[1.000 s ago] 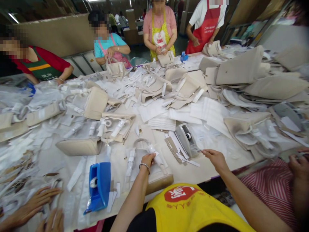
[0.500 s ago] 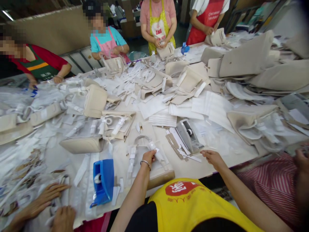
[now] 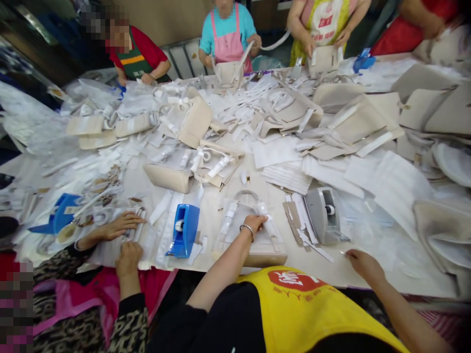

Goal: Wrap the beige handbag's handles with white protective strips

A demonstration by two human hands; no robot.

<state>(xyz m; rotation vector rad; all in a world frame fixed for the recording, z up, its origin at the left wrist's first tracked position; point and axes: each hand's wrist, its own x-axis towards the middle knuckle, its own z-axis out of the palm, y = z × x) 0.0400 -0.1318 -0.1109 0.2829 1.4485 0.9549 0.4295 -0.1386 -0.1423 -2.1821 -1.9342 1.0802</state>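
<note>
My left hand [image 3: 256, 223] is closed round one white-wrapped side of the handle on a beige handbag [image 3: 265, 259], which lies in front of me. Clear film or sheet covers part of the bag, and its curved handle [image 3: 247, 197] points away from me. Just in front of a grey tape dispenser [image 3: 322, 220], my right hand [image 3: 364, 264] is pinched, with a small pale bit that looks like a piece of tape [image 3: 343, 253] at its fingertips. Between bag and dispenser lie white and brown strips [image 3: 300, 220].
A blue tape dispenser [image 3: 186, 230] stands left of the bag. Farther left, a co-worker's hands [image 3: 121, 230] rest on wrapped material. Beige bags [image 3: 171, 177] and white padding sheets [image 3: 290, 171] cover much of the table. Several people in aprons work along the far side.
The view has turned left, bringing the left-hand co-worker into sight. My right hand has drawn slightly back from the grey dispenser's front end. My left hand stays on the handle.
</note>
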